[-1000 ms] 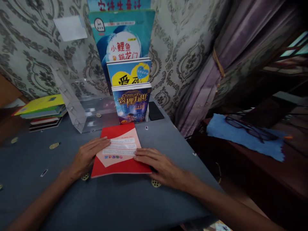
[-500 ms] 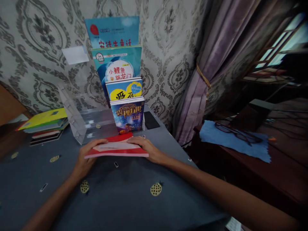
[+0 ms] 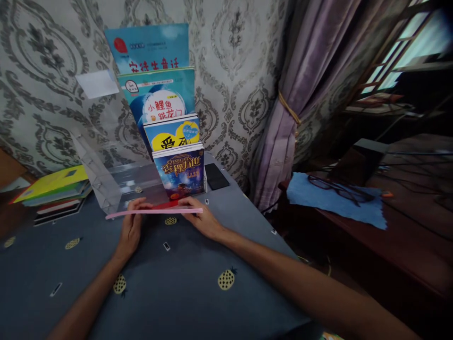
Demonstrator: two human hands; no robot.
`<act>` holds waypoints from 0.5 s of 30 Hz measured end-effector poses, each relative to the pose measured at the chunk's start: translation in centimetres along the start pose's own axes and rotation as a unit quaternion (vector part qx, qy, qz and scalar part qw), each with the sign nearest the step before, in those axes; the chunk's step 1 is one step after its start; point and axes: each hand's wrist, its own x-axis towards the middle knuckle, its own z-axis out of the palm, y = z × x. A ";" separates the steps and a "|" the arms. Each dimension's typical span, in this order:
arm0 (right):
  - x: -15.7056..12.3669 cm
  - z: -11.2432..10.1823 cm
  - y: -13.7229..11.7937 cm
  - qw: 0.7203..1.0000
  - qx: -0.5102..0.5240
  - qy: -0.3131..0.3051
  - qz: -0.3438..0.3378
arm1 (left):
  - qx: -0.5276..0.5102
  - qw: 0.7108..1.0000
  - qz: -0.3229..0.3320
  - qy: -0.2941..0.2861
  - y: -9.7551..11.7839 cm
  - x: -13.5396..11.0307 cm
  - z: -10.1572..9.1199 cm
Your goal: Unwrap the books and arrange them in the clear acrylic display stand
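Holding red booklet (image 3: 154, 211) edge-on, left hand (image 3: 130, 227), right hand (image 3: 201, 221) fingers (image 3: 187, 203) pinching its ends.

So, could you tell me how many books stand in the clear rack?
4: a dark blue book in front, a yellow-blue book, a teal book, and a pale blue book at the back; others may be hidden.

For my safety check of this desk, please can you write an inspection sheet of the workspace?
Surface: dark blue pineapple-print cloth.
Job's things: red booklet, held on edge.
Clutter: acrylic rack of books; book stack; phone.
Hands: left hand and right hand hold the booklet's ends.
Cables: thin black cables on side desk.
Surroundings: patterned wallpaper, purple curtain, blue cloth with glasses.
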 end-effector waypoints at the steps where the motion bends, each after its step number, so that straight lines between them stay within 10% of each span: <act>1: 0.0 0.0 0.1 1.000 0.000 0.000 -0.002 | 0.000 1.000 -0.001 0.000 0.0 0.0 0.0; 15: -0.8 -0.4 -1.4 0.998 0.011 -0.008 -0.054 | -0.025 0.999 -0.029 0.001 1.7 -0.7 -0.7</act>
